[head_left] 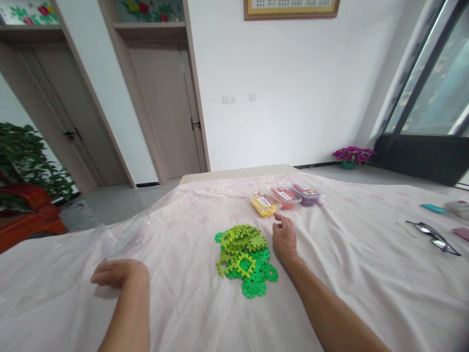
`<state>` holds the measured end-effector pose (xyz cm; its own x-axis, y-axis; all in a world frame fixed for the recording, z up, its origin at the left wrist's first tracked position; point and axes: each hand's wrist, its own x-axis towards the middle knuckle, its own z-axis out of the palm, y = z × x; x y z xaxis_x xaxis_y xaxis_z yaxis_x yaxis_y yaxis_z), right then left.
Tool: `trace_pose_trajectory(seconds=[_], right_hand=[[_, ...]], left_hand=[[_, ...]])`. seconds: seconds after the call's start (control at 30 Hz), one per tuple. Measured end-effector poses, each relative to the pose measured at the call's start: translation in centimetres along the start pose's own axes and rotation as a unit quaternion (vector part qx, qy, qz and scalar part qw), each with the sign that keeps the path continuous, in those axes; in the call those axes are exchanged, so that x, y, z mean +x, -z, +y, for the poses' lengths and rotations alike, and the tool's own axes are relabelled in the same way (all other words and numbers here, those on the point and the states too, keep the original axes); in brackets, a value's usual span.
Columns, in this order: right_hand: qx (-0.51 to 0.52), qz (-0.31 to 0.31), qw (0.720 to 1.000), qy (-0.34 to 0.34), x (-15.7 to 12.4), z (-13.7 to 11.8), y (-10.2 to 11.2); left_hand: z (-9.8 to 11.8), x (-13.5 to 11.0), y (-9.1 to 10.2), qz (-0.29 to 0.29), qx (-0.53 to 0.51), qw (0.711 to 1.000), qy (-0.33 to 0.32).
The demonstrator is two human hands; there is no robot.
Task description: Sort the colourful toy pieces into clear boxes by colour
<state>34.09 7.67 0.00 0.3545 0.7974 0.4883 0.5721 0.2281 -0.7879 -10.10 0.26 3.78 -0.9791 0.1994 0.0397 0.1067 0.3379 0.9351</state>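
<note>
The right arm stretches forward from the lower right, its forearm slanting inward over the pale cloth (198,293), and the right hand (285,238) points ahead just beside the near right corner of a clear box of yellow pieces (264,203). Its grip is partly open, the index finger reaching out and the others bent; nothing shows in its hold, and I cannot tell whether the fingertip meets the box. The left forearm rises from the lower left, the wrist bent so that the left hand (120,273) turns outward to the left, back up, low over the cloth. Its grip is loose and unclenched, the fingers slightly bent, with no object visible in it; clear plastic packaging (132,234) lies just beyond. Between the hands, nearer the right, sits a heap of green interlocking pieces (245,256), light green over darker. Beside the yellow box stand a box of red-orange pieces (287,196) and a box of purple pieces (307,192), in a slanting row.
</note>
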Motion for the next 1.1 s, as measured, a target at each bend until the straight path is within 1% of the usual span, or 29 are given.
trace_pose_trajectory(seconds=[0.03, 0.07, 0.1, 0.13, 0.17, 0.2, 0.23, 0.27, 0.3, 0.37, 0.4, 0.47, 0.5, 0.53, 0.57, 0.6, 0.7, 0.77, 0.83, 0.9, 0.97, 1.03, 1.1], right_hand=[[-0.017, 0.007, 1.0, 0.013, 0.0, 0.0, 0.0], [-0.03, 0.007, 0.999, 0.023, 0.1, 0.0, 0.0], [-0.045, 0.006, 0.998, 0.034, 0.1, -0.1, 0.0], [-0.064, 0.005, 0.997, 0.048, 0.1, -0.2, 0.0], [-0.089, 0.006, 0.994, 0.066, 0.2, -0.4, 0.0], [-0.119, 0.008, 0.989, 0.085, 0.2, -0.6, 0.0], [-0.15, 0.01, 0.983, 0.106, 0.3, -0.8, 0.0], [-0.179, 0.008, 0.976, 0.127, 0.5, -1.0, 0.0], [-0.203, 0.0, 0.968, 0.148, 0.7, -1.2, 0.0], [-0.236, -0.023, 0.953, 0.189, 1.2, -1.3, -0.1], [-0.247, -0.037, 0.945, 0.209, 1.5, -1.3, -0.2], [-0.26, -0.06, 0.935, 0.235, 2.1, -1.1, -0.3], [-0.262, -0.066, 0.932, 0.241, 2.3, -1.0, -0.3], [-0.261, -0.071, 0.931, 0.244, 2.5, -1.0, -0.4], [-0.255, -0.075, 0.933, 0.243, 2.7, -0.9, -0.3], [-0.244, -0.081, 0.936, 0.24, 2.7, -0.9, -0.2], [-0.178, -0.124, 0.955, 0.203, 2.3, -0.9, 0.2], [-0.116, -0.173, 0.965, 0.16, 2.0, -0.9, 0.6], [-0.043, -0.252, 0.96, 0.115, 1.8, -1.1, 1.0], [0.033, -0.352, 0.933, 0.073, 2.0, -1.6, 1.7], [0.063, -0.446, 0.892, 0.045, 2.3, -2.5, 2.5], [0.021, -0.511, 0.857, 0.057, 2.2, -3.6, 3.4], [-0.05, -0.555, 0.823, 0.114, 1.5, -4.7, 4.0]], left_hand=[[-0.1, -1.4, -0.7, 0.043, -0.02, 0.999, 0.005], [-0.2, -2.9, -1.5, 0.056, -0.046, 0.997, -0.006], [-0.4, -4.5, -2.3, 0.045, -0.059, 0.997, -0.021], [-0.5, -6.2, -3.2, 0.019, -0.068, 0.997, -0.041], [-0.6, -7.9, -4.0, -0.032, -0.08, 0.994, -0.073], [-0.6, -9.6, -4.6, -0.122, -0.095, 0.98, -0.126], [-0.4, -11.3, -5.0, -0.207, -0.105, 0.958, -0.169], [-0.1, -13.0, -5.1, -0.279, -0.113, 0.929, -0.217], [0.3, -14.7, -5.0, -0.34, -0.12, 0.893, -0.269], [1.3, -17.8, -4.3, -0.418, -0.117, 0.817, -0.378], [1.8, -19.2, -3.8, -0.446, -0.106, 0.778, -0.429], [2.7, -21.7, -3.0, -0.5, -0.048, 0.682, -0.531], [2.9, -22.7, -2.8, -0.509, -0.017, 0.644, -0.571], [3.0, -23.4, -2.8, -0.512, 0.013, 0.616, -0.598], [3.0, -24.0, -2.9, -0.508, 0.043, 0.604, -0.613], [3.0, -24.3, -3.3, -0.5, 0.068, 0.605, -0.616], [2.5, -23.8, -4.5, -0.469, 0.112, 0.641, -0.597], [2.1, -22.7, -5.1, -0.455, 0.111, 0.658, -0.59], [1.9, -21.5, -5.4, -0.445, 0.096, 0.671, -0.586], [1.7, -20.4, -5.5, -0.441, 0.073, 0.687, -0.573], [1.6, -19.6, -5.5, -0.439, 0.038, 0.71, -0.549], [1.5, -18.8, -5.6, -0.426, -0.011, 0.744, -0.514], [1.5, -18.0, -5.7, -0.403, -0.065, 0.785, -0.466]])
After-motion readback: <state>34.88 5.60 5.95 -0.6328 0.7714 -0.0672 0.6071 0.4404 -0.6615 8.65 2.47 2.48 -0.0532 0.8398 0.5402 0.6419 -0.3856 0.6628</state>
